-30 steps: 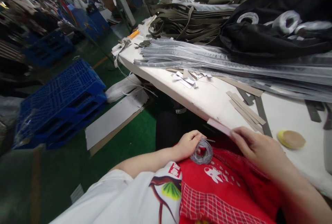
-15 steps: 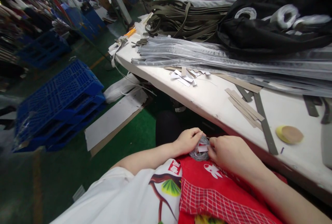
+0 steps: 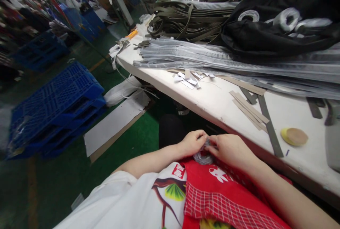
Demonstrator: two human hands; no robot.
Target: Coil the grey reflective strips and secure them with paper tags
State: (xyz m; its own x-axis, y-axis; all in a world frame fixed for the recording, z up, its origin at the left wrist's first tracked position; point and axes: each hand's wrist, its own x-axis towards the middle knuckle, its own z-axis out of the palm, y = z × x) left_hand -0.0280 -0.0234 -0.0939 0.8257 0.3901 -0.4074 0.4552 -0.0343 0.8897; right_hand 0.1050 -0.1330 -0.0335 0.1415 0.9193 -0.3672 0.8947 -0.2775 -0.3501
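Observation:
A small roll of greyish, see-through plastic strip (image 3: 203, 158) rests low in front of my body, over the red apron (image 3: 220, 186). My left hand (image 3: 193, 141) is closed on the roll's left side. At the roll's upper right, my right hand (image 3: 231, 148) has its thumb and fingers pressed together on it, close to the left fingertips. The fingers hide much of the roll's middle and top.
Beside me runs a white table (image 3: 202, 103) with long plastic-wrapped strips (image 3: 186, 53), dark straps (image 3: 196, 16), beige strips (image 3: 249, 110) and a yellow tape roll (image 3: 294, 137). White rolls (image 3: 287, 19) lie on black cloth (image 3: 265, 38). Blue pallets (image 3: 57, 107) stand on the floor at left.
My right hand has shifted slightly up and left, its fingers now covering the roll's middle. The small white piece seen there before is no longer visible.

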